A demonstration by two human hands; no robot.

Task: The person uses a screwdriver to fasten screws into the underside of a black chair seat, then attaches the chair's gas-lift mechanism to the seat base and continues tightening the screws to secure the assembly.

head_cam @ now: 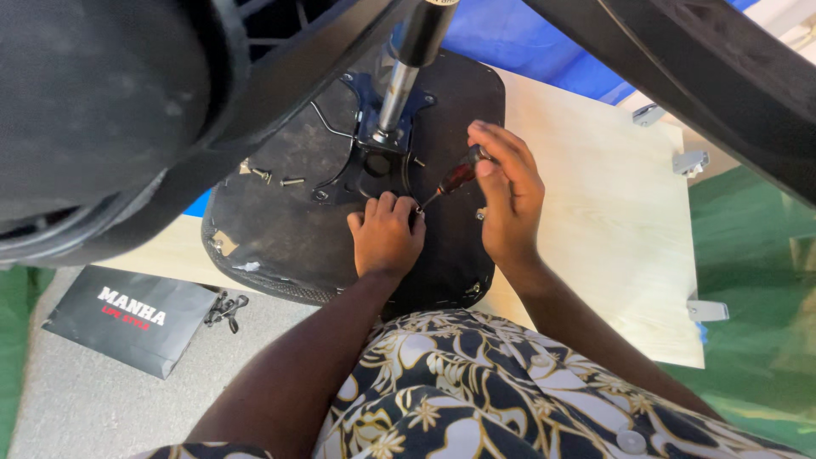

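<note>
Screwdriver point(455, 178) gripped in right hand point(510, 200), long axis slanting, tip down-left at a screw just beside left hand point(387, 234), handle up-right. Left hand curled, fingertips steadying that screw on upturned black seat base point(289, 246). 2 loose screws point(276, 178) left of it, apparently undriven; wooden counter point(612, 229) beneath.

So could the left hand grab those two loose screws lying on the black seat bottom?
Probably yes: the left hand rests on the seat bottom, and the loose screws lie uncovered to its left.
</note>
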